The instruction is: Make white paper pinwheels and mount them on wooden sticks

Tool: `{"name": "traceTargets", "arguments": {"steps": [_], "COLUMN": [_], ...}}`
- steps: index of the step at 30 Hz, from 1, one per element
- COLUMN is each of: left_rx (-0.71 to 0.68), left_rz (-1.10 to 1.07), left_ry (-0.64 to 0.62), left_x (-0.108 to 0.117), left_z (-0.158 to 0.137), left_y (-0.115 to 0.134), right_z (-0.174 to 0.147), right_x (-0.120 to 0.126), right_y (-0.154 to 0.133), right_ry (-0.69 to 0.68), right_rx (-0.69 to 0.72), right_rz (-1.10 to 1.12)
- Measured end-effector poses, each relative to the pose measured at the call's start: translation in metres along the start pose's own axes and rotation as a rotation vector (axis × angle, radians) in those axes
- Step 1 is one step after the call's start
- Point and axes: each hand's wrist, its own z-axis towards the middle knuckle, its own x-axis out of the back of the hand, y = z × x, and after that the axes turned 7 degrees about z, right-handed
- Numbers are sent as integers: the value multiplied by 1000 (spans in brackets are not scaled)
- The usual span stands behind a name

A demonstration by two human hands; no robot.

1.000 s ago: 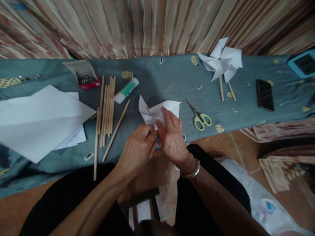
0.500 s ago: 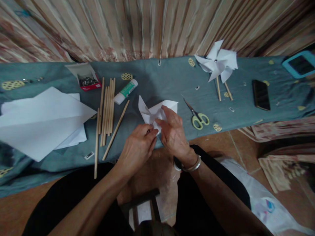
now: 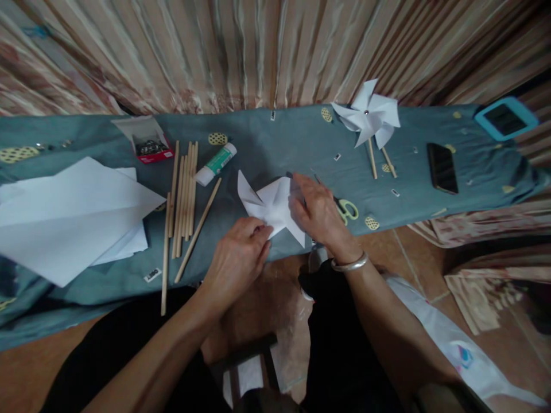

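Observation:
A partly folded white paper pinwheel [image 3: 275, 201] lies on the cloth-covered table in front of me, one blade standing up at its left and a point jutting toward me. My left hand [image 3: 241, 246] pinches its near left edge between thumb and fingers. At its right side, my right hand [image 3: 316, 206] has thumb and index finger on the paper near the far right corner; the other fingers hide part of that edge. Just beyond the right hand lie green-handled scissors [image 3: 346, 211], their blades mostly covered by the hand.
Left of the pinwheel are a glue stick [image 3: 216, 164], several wooden sticks [image 3: 185, 195], an open red box of small metal pieces [image 3: 150, 146] and white paper sheets [image 3: 73, 218]. Finished pinwheels [image 3: 370, 115], a phone [image 3: 442, 167] and a blue-framed device [image 3: 505, 119] lie to the right.
My right hand has moved from the pinwheel's middle to its right side, uncovering the centre and near point. My left hand keeps its pinch. The view has shifted slightly.

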Motion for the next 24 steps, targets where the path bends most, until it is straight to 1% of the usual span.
{"name": "traceTargets", "arguments": {"steps": [2, 4, 6, 11, 15, 18, 21, 24], "left_rx": [-5, -15, -27, -70, -91, -95, -64, -41], "left_rz": [-7, -27, -50, -79, -46, 10, 54, 91], "left_ry": [-9, -15, -7, 19, 47, 99, 146, 156], "left_x": [1, 2, 2, 2, 3, 4, 5, 7], "left_z": [0, 0, -1, 0, 2, 5, 10, 12], "left_y": [-1, -2, -4, -7, -11, -17, -25, -32], "right_z": [5, 8, 9, 9, 5, -3, -12, -20], "right_x": [1, 4, 8, 20, 25, 27, 29, 32], "right_y": [3, 4, 6, 10, 14, 16, 13, 7], "right_ry": [10, 62, 100, 121, 152, 138, 93, 37], "right_rx": [9, -4, -40, -135, -194, -234, -279, -312], "right_rz": [26, 54, 84, 163, 206, 245, 283, 293]}}
